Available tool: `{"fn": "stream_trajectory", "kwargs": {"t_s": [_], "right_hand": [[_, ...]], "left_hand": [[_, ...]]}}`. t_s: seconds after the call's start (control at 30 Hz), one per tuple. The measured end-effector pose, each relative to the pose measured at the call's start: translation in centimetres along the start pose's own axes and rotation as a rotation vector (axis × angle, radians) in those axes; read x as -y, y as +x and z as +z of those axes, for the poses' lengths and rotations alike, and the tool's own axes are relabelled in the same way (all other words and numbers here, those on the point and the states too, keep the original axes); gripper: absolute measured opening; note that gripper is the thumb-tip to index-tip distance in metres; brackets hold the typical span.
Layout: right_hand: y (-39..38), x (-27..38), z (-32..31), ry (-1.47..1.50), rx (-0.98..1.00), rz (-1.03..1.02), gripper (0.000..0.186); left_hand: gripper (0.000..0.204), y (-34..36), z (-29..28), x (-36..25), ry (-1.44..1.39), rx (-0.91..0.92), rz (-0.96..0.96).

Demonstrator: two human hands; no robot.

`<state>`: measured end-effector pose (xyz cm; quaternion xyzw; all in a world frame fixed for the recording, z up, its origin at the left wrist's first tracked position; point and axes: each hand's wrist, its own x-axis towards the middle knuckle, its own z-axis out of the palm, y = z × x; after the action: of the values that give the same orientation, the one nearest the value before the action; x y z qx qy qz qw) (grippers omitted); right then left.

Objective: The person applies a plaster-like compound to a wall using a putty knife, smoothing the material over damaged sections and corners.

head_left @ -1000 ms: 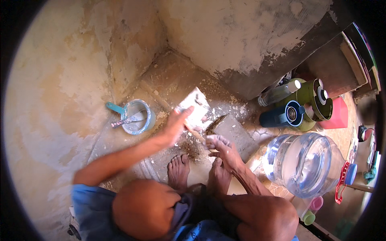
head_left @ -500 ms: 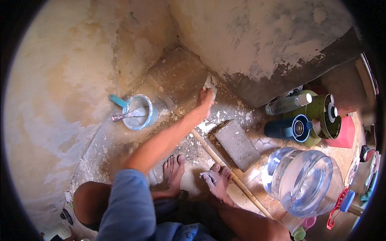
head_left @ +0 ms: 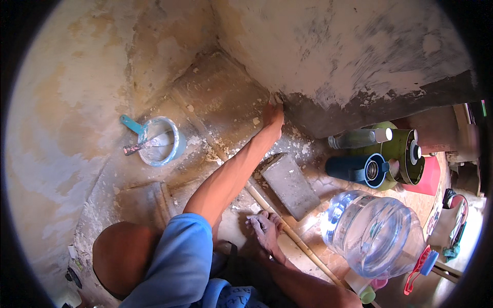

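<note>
My left hand (head_left: 273, 115) reaches far forward to the foot of the wall, its fingers closed on a flat, pale scraper that my fingers mostly hide now. My right hand (head_left: 264, 232), dusted white, hangs beside my right foot with its fingers loosely apart and nothing in them. To the left on the floor stands a light blue dipper (head_left: 181, 146) with a teal handle and white paste inside. A putty knife (head_left: 134, 148) with a patterned handle lies across its rim.
A grey block (head_left: 291, 186) lies beside a bamboo pole (head_left: 298, 241). On the right are a large clear water bottle (head_left: 372, 233), a blue jug (head_left: 349, 168), a clear bottle (head_left: 357, 137), a green container (head_left: 405, 159) and a red box (head_left: 427, 177). Patchy plastered walls (head_left: 334, 56) meet behind.
My left hand has moved forward and slightly right, from above the floor to the wall's lower edge. The view has shifted, and my left arm now covers my left foot.
</note>
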<state>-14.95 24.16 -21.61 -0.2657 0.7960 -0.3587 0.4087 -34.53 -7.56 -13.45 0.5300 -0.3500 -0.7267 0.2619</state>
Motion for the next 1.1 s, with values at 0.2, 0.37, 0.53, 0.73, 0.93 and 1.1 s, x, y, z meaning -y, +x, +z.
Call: {"fn": "stream_trajectory", "kwargs": {"t_s": [0.2,0.37,0.53,0.73,0.93,1.1], "right_hand": [[0.0,1.5,-0.2,0.208,0.061,0.003,0.021],[-0.1,1.9,-0.7,0.144,0.086,-0.017,0.023],[0.0,0.7,-0.4,-0.225,-0.113,-0.120,0.024],[0.3,2.6,-0.4,0.029,-0.018,-0.056,0.023],[0.4,1.5,-0.5,0.302,0.040,-0.008,0.021],[0.2,2.2,-0.4,0.380,0.024,0.049,0.021]], "left_hand": [[0.029,-0.7,2.8,0.5,0.264,-0.117,0.153],[0.045,-2.2,5.3,3.6,0.611,-0.185,0.546],[0.060,-9.4,3.5,2.6,0.527,0.126,0.674],[0.033,-3.8,-1.5,4.5,-0.066,0.021,0.126],[0.042,0.1,-1.8,1.6,-0.035,0.078,0.038],[0.028,0.4,-1.1,-0.4,-0.045,0.063,-0.025]]}}
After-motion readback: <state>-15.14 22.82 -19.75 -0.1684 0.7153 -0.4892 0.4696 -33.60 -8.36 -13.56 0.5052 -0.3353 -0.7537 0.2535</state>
